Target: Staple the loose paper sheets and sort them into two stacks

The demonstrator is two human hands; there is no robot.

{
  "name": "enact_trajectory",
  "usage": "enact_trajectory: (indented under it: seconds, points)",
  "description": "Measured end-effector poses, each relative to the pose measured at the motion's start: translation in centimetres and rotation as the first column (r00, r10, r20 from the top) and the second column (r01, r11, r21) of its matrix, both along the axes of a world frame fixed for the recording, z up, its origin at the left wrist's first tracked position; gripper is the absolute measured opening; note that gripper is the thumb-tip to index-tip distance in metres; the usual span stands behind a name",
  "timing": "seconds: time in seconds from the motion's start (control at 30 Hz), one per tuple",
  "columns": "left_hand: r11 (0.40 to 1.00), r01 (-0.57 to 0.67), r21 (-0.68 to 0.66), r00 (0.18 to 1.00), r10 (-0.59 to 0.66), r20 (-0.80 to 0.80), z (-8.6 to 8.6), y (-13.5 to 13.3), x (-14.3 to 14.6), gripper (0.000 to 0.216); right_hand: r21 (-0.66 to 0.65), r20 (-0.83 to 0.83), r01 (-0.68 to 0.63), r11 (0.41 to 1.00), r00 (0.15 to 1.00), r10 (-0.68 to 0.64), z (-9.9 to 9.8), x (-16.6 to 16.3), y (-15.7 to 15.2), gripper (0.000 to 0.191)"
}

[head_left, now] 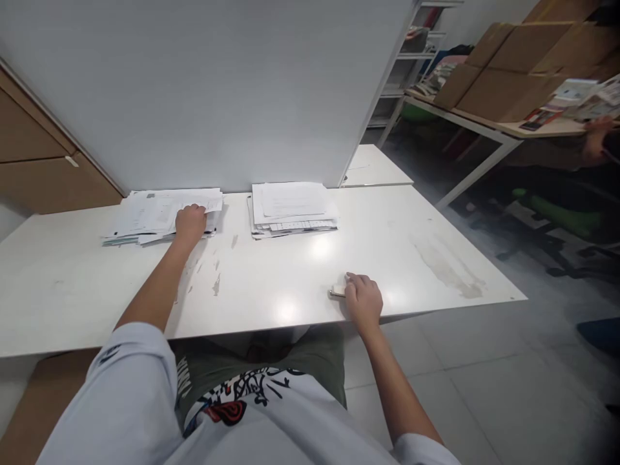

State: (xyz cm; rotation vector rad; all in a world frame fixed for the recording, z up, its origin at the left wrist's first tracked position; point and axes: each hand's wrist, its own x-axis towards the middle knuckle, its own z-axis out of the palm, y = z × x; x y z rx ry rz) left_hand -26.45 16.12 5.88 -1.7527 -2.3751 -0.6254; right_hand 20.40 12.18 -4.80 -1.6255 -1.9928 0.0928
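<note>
My left hand (190, 223) reaches to the left stack of papers (145, 213), fingers curled on a white sheet (213, 203) near its right side. That sheet's corner sits slightly askew over the pile. Close to the table's front edge, my right hand (364, 300) is closed around a small white stapler (338, 292) with a metal lower edge. Its front end sticks out to the left; the fingers and palm cover the rest. A second stack of papers (293, 203) lies between and beyond my two hands, touched by neither.
The white table (271, 284) meets a tall pale panel (232, 97) at the back. Cardboard (58, 174) stands at the left. To the right are a shelf (411, 56), another table with cardboard boxes (523, 64), a green chair (557, 213) and a person's hand (598, 132).
</note>
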Motion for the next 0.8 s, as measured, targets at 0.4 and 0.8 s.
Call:
enact_trajectory:
  seconds: [0.4, 0.8]
  points:
    - [0.888, 0.459, 0.03, 0.873, -0.445, -0.202, -9.9, -20.1, 20.8, 0.054, 0.027, -0.088, -0.262, 0.965, 0.961, 0.263, 0.0, -1.2, -0.6, 0.035]
    - [0.859, 0.488, -0.155, 0.867, -0.497, -0.028, -7.6, -22.2, 24.3, 0.071, -0.147, -0.739, -0.134, 0.98, 0.673, -0.019, 0.2, -3.1, -10.3, 0.043]
